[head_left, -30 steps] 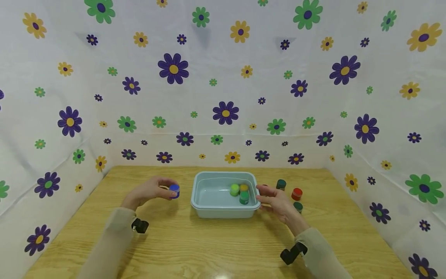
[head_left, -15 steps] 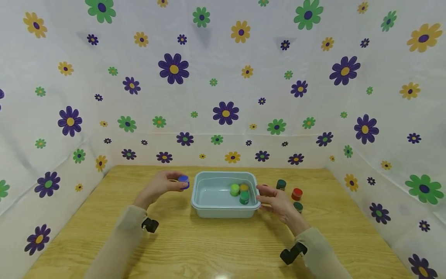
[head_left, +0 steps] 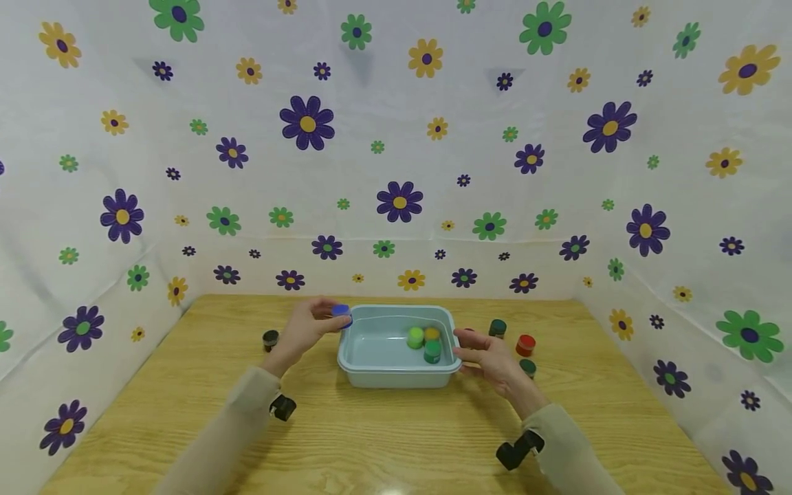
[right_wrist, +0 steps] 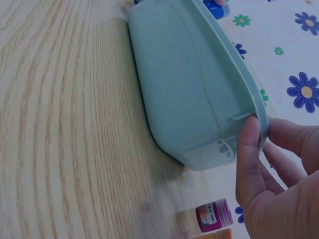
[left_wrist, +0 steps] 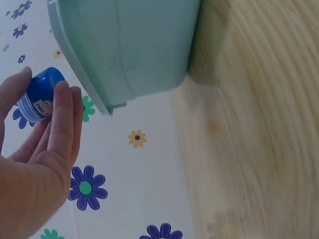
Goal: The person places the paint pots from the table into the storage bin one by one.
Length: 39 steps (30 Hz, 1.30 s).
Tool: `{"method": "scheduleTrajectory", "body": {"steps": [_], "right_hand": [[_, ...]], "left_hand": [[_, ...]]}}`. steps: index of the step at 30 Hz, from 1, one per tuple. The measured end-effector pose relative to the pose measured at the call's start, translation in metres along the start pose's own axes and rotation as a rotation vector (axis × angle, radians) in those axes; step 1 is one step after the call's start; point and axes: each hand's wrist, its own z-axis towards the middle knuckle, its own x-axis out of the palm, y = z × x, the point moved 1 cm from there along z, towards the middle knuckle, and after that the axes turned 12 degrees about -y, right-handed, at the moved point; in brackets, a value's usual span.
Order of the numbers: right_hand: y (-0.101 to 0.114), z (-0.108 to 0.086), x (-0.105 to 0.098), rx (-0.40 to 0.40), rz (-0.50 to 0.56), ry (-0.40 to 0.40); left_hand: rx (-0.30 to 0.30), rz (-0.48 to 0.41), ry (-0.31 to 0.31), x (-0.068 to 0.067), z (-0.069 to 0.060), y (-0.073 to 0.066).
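Observation:
My left hand (head_left: 304, 331) pinches a small blue paint jar (left_wrist: 41, 95) between thumb and fingers, raised by the left rim of a pale blue plastic tub (head_left: 396, 379). The jar's label faces the left wrist camera. At the tub's opposite end, my right hand (head_left: 493, 360) holds the rim, thumb and fingers on either side of it. Inside the tub, toward its right end, sit a light green jar (head_left: 416, 337), an orange-topped jar (head_left: 432, 334) and a green jar (head_left: 432, 352).
Right of the tub stand a dark green jar (head_left: 498, 328), a red jar (head_left: 526, 344) and another dark green jar (head_left: 528, 368). A purple jar (right_wrist: 213, 215) is beside the right hand. A dark jar (head_left: 270, 339) stands left of the left hand. Flowered sheeting surrounds the wooden table (head_left: 371, 440).
My left hand has carried the blue jar rightward and away from me to the tub's left rim, uncovering the dark jar on the left. My right hand stays on the rim.

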Motion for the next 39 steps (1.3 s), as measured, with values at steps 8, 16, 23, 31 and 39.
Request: {"method": "scheduleTrajectory", "body": {"steps": [8, 16, 23, 31, 39], "right_hand": [[-0.001, -0.001, 0.000, 0.011, 0.004, -0.005], [-0.002, -0.001, 0.002, 0.014, 0.011, -0.005], [-0.003, -0.002, 0.002, 0.016, 0.009, -0.005], [-0.002, -0.003, 0.002, 0.021, 0.006, -0.011], [0.001, -0.003, 0.002, 0.013, -0.001, -0.002]], "left_hand": [[-0.022, -0.052, 0.038, 0.020, -0.001, -0.006], [-0.009, -0.036, 0.093, 0.047, -0.010, -0.018], [0.056, -0.017, 0.110, 0.063, -0.011, -0.017], [0.088, 0.035, 0.114, 0.070, -0.010, -0.021], [0.085, 0.064, 0.178, 0.082, -0.007, -0.024]]}}
